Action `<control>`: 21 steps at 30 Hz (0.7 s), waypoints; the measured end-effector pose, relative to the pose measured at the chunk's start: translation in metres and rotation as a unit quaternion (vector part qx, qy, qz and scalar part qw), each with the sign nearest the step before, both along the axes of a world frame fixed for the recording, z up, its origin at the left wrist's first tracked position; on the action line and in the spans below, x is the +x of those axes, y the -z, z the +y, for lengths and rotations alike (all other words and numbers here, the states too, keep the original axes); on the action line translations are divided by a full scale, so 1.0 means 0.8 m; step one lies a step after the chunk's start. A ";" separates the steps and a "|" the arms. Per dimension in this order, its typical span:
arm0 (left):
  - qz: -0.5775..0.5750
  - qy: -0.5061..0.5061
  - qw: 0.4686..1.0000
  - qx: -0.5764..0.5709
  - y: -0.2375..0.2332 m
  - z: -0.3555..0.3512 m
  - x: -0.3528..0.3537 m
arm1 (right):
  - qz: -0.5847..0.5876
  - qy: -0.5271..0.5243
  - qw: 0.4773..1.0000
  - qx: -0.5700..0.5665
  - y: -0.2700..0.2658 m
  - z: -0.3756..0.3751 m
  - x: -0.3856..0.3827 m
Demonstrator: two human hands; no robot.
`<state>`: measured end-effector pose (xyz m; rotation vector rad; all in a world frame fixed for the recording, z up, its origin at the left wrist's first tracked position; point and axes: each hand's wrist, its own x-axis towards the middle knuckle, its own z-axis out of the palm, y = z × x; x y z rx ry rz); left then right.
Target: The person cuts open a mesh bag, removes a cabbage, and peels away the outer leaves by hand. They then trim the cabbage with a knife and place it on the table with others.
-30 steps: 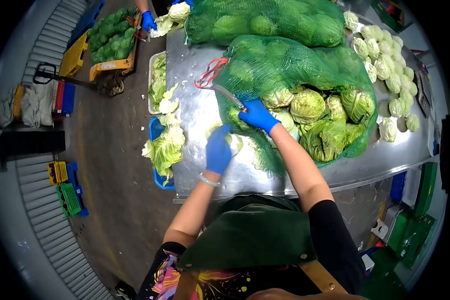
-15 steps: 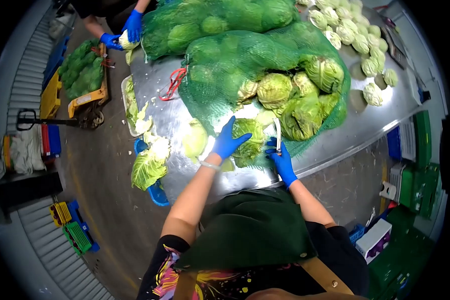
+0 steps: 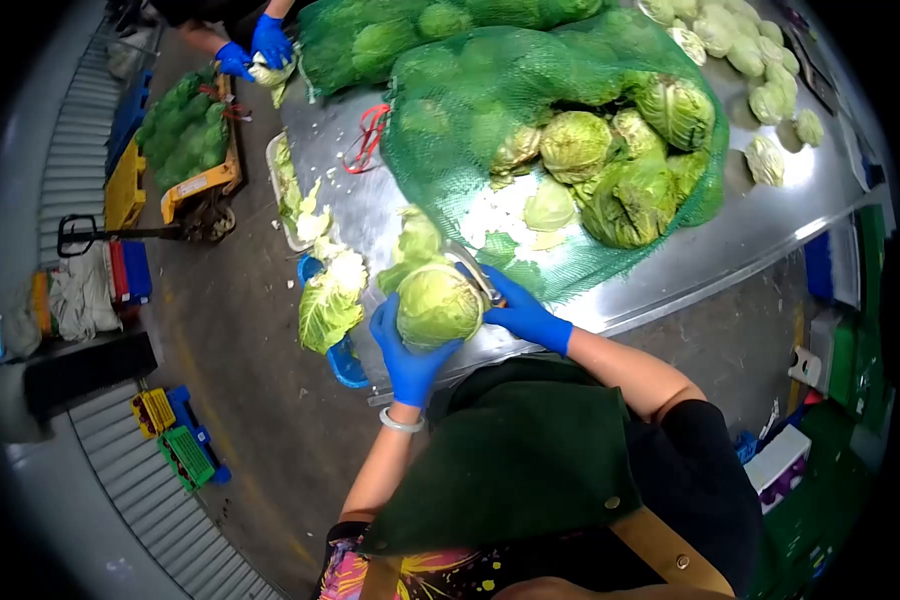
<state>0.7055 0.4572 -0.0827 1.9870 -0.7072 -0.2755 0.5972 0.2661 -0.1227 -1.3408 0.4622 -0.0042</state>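
Observation:
My left hand, in a blue glove, cups a pale green cabbage from below and the left, above the table's near edge. My right hand, gloved too, grips a knife with a curved blade; its fingers come close to the cabbage's right side. Loose green leaves lie just behind the cabbage. Beyond my hands, an open green mesh bag spills several cabbages onto the metal table. A pale leaf piece rests on the netting.
Trimmed cabbages are grouped at the far right. Cut leaves hang over a blue tub at the table's left edge, near a white bin. Across the table, another person's gloved hands hold a cabbage. A pallet jack stands left.
My left hand has gone from resting on a cabbage on the netting to holding one up nearer my body. My right hand has moved left with the knife. The view has shifted.

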 end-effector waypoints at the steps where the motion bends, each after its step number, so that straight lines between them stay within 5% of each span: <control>1: -0.014 -0.045 0.998 0.036 0.013 0.017 -0.003 | 0.104 -0.046 0.992 0.051 0.004 0.008 0.013; 3: -0.021 -0.074 0.995 0.062 0.036 0.039 -0.011 | 0.083 -0.075 0.993 0.026 0.040 0.027 0.028; 6: -0.022 -0.096 0.979 0.176 0.051 0.057 -0.014 | -0.049 -0.039 0.985 -0.163 0.051 0.037 0.031; 9: -0.039 -0.025 0.975 0.217 0.051 0.053 -0.010 | 0.043 -0.004 0.959 -0.281 0.004 0.031 0.012; 13: 0.010 -0.035 0.972 0.232 0.046 0.032 0.004 | -0.059 -0.066 0.896 -0.434 0.020 0.031 -0.021; 21: 0.019 -0.060 0.964 0.257 0.043 0.012 0.006 | -0.010 -0.112 0.909 -0.401 0.041 0.061 0.000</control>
